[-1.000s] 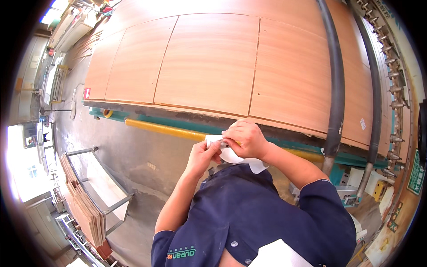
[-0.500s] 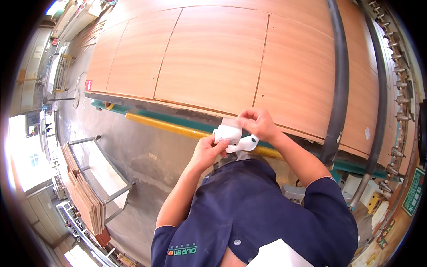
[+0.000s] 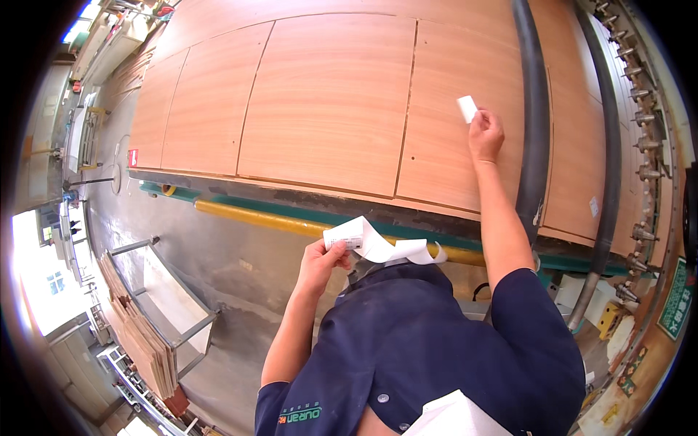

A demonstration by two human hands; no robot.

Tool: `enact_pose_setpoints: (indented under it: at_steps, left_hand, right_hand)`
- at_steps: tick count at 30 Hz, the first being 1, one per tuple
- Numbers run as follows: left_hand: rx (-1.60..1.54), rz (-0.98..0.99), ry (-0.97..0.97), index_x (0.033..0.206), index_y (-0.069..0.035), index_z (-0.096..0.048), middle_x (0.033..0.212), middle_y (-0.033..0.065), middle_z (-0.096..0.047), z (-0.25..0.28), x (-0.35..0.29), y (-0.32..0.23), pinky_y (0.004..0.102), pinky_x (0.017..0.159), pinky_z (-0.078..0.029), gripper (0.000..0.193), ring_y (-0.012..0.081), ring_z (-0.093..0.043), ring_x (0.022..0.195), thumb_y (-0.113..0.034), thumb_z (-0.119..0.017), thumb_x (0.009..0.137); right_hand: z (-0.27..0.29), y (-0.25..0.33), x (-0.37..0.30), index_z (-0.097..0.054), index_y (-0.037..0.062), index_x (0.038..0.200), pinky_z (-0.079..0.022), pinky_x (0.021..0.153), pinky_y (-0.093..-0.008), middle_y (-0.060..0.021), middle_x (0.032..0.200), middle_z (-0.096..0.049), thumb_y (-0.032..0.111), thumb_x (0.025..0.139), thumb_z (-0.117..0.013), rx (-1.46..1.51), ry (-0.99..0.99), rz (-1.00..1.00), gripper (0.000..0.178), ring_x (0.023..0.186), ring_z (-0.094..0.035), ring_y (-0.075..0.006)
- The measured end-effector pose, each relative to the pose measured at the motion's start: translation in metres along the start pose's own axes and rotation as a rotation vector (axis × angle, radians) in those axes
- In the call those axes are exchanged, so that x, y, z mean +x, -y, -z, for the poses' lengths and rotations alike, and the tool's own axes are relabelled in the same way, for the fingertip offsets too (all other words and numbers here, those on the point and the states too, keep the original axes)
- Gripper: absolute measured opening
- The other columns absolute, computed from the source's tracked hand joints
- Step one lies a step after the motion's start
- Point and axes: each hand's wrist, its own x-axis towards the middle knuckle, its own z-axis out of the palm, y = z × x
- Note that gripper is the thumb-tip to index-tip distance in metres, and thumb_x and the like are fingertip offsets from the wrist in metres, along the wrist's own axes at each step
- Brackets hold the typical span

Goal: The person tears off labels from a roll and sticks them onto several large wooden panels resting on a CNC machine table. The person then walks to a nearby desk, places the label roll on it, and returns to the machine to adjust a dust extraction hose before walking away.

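Note:
My left hand point(image 3: 320, 265) pinches a roll of white labels point(image 3: 343, 238) near my waist, thumb across its printed face. From it a loose white strip point(image 3: 396, 251) curls away to the right in front of my body. My right hand point(image 3: 486, 136) reaches out over the wood-grain panels point(image 3: 327, 102) and grips a small white label point(image 3: 467, 109) between thumb and fingertips. I cannot tell whether the label touches the panel below it. Dark seams divide the panels, and a small dark hole shows near the front edge of the right one.
Black padded bars point(image 3: 534, 109) cross the panels at the right, beside a row of metal fittings point(image 3: 646, 145). A yellow roller point(image 3: 254, 220) runs along the table's near side. Stacked boards point(image 3: 142, 320) and a metal-framed rack point(image 3: 193, 330) stand at the left. A red-and-white tag point(image 3: 133, 158) marks the far-left corner.
My right hand has moved away from the roll, forward and right over the panels, with a label in its fingers. The left hand has shifted slightly left and down, and the strip hangs more unrolled.

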Motion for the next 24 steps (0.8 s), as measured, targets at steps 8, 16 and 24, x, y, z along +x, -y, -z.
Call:
enact_pose_setpoints:
  at_steps: [8, 16, 24]
  left_hand:
    - [-0.091, 0.009, 0.031, 0.093, 0.000, -0.061, 0.077, 0.0060, -0.061, -0.013, 0.012, 0.003, 0.0288, 0.059, -0.051, 0.021, 0.0131, -0.058, 0.063, -0.020, -0.058, 0.089]
    - [-0.129, 0.012, 0.013, 0.098, 0.001, -0.060, 0.082, 0.0067, -0.062, 0.004, 0.013, 0.000, 0.0315, 0.064, -0.053, 0.021, 0.0151, -0.059, 0.069, -0.018, -0.055, 0.091]
    - [-0.257, -0.162, -0.022, 0.109, 0.003, -0.058, 0.102, 0.0120, -0.064, 0.021, -0.002, -0.036, 0.0337, 0.078, -0.053, 0.028, 0.0205, -0.062, 0.093, -0.018, -0.053, 0.092]
  right_hand:
    - [0.043, 0.067, 0.014, -0.061, 0.0048, 0.084, -0.048, 0.080, -0.0367, -0.0087, 0.094, -0.063, 0.008, 0.076, -0.059, -0.425, 0.706, 0.692, 0.008, 0.089, -0.060, -0.0265]
    - [0.044, 0.060, -0.047, -0.038, -0.0023, 0.131, -0.025, 0.109, -0.0413, -0.0207, 0.138, -0.036, 0.029, 0.081, -0.059, -0.381, 0.807, 0.576, 0.063, 0.130, -0.032, -0.0343]
    - [0.089, 0.075, -0.076, -0.037, -0.0020, 0.132, -0.029, 0.106, -0.0410, -0.0205, 0.140, -0.033, 0.032, 0.080, -0.061, -0.490, 0.937, 0.361, 0.067, 0.131, -0.030, -0.0327]
